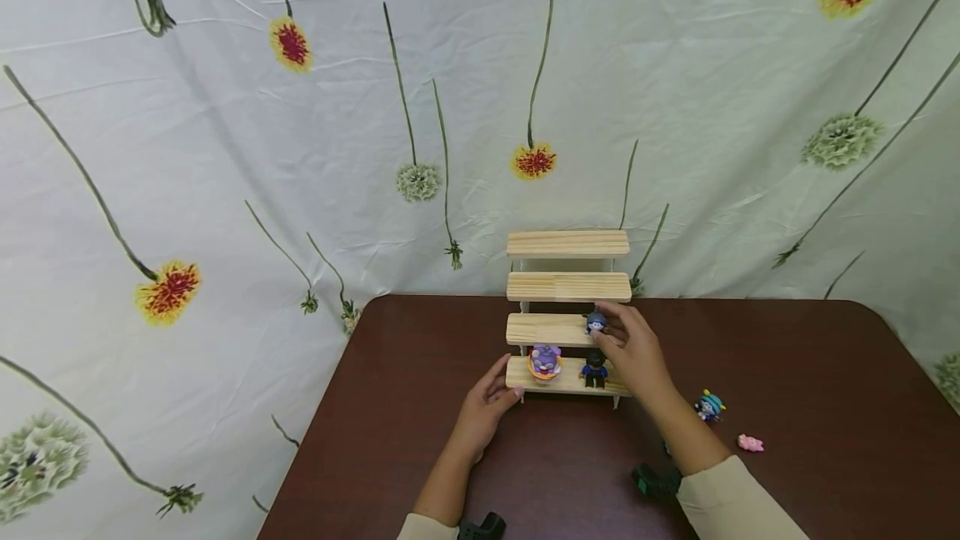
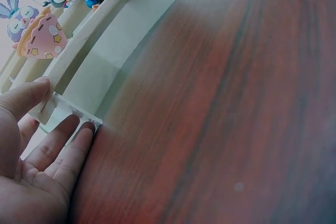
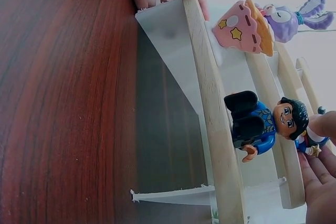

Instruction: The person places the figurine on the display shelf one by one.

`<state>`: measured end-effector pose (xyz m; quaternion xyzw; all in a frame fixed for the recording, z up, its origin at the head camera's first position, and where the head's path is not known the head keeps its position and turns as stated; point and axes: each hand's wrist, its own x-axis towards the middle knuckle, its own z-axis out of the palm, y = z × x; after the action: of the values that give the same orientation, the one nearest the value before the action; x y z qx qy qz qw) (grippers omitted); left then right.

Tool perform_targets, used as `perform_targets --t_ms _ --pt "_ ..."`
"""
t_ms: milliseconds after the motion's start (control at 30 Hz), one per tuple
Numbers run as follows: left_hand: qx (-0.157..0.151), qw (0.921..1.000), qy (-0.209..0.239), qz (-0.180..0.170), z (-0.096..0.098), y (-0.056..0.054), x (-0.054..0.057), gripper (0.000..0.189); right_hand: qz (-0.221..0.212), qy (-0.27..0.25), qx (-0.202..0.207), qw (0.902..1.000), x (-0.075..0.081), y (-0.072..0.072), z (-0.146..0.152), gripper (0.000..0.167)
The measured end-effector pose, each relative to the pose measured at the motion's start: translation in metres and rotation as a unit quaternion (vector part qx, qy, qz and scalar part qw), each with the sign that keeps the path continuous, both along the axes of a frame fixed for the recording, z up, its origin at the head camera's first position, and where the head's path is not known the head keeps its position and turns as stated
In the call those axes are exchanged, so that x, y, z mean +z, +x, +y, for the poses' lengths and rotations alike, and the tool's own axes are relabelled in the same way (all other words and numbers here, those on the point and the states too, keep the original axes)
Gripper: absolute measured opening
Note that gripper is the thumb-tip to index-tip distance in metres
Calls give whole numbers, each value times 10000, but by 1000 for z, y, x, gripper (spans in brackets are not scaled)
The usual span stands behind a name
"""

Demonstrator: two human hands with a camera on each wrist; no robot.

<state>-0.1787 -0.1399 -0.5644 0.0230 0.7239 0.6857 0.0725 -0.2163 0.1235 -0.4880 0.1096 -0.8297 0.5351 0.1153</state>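
Observation:
A four-step wooden display stand (image 1: 555,284) with see-through side panels stands near the table's back edge. My left hand (image 1: 483,411) holds the left end of its lowest step, thumb on the board's edge and fingers against the side panel (image 2: 86,114). My right hand (image 1: 637,357) pinches a small dark-blue figurine (image 1: 596,322) at the right end of the second step from the bottom; fingers partly cover it. Below, on the lowest step, a purple rabbit figurine (image 1: 545,361) in a pink cone-like base stands left, and a black-haired toy figure (image 3: 257,121) in blue sits right.
Right of the stand, a figurine with a blue-and-yellow hat (image 1: 708,405) and a small pink toy (image 1: 750,442) lie on the dark brown table (image 1: 810,357). Behind the table hangs a white flower-print cloth (image 1: 480,48). Dark devices (image 1: 656,482) are strapped to both wrists.

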Motion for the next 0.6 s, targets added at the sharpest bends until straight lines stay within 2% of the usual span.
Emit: perform_targets --t_ms 600 --pt "-42 10000 -49 39 0 0 1 68 -17 -1 -20 10000 1 -2 -2 50"
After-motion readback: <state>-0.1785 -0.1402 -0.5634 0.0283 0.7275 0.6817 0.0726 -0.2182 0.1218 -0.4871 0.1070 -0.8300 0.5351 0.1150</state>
